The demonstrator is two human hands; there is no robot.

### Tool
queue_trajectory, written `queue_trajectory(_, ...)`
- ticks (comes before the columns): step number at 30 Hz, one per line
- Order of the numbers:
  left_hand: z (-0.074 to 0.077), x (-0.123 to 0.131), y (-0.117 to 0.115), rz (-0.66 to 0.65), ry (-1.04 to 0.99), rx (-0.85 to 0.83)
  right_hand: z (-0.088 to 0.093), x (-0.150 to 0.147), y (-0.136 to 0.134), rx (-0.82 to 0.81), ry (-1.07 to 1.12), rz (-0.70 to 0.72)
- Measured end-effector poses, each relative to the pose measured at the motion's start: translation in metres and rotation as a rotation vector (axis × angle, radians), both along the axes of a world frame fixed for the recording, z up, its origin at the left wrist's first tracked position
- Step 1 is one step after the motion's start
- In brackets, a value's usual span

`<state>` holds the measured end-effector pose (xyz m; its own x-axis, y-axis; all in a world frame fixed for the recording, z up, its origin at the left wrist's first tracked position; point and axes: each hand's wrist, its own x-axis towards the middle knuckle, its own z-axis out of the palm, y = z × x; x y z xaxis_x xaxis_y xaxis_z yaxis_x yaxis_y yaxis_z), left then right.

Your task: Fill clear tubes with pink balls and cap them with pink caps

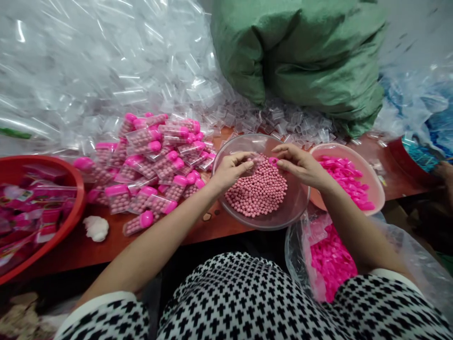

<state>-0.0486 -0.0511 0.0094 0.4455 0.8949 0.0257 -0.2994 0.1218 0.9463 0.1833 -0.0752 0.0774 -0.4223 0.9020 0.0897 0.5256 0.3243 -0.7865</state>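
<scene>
My left hand [232, 171] is closed over the left side of a clear plastic bowl [300, 215] of round pink beads [256, 191]. Between its thumb and fingers is a small clear plastic container, hard to make out against the beads. Over the bowl's right side, my right hand [300, 165] pinches a bright pink cap [273, 161] between thumb and fingertips. A short gap separates the two hands. Left of the bowl lies a heap of clear containers [141, 163] filled with pink beads and topped with pink caps.
A pale pink basin [378, 196] of pink caps stands right of the bowl, above a plastic bag [297, 255] holding more. A red basin [79, 189] is at left, near a white lump [96, 228]. Behind are clear containers [170, 71] and a green sack [300, 52]. Someone's hand [445, 172] shows far right.
</scene>
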Motion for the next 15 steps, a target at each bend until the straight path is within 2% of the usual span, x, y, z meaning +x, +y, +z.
queue_trajectory(3, 0.005, -0.001, 0.000, -0.090, -0.144, -0.165, -0.015, -0.010, 0.007, -0.097, 0.319, -0.032)
queue_trajectory(7, 0.006, -0.002, -0.001, -0.091, -0.206, -0.221, -0.030, -0.025, 0.010, -0.108, 0.427, -0.020)
queue_trajectory(9, 0.004, -0.002, -0.001, -0.080, -0.199, -0.206, -0.032, -0.027, 0.007, -0.036, 0.353, -0.050)
queue_trajectory(13, -0.001, 0.000, -0.002, -0.067, -0.122, -0.087, -0.024, -0.022, 0.001, 0.258, -0.056, -0.100)
queue_trajectory(15, -0.003, 0.002, -0.002, -0.048, -0.061, -0.016, -0.019, -0.018, -0.001, 0.354, -0.187, -0.095)
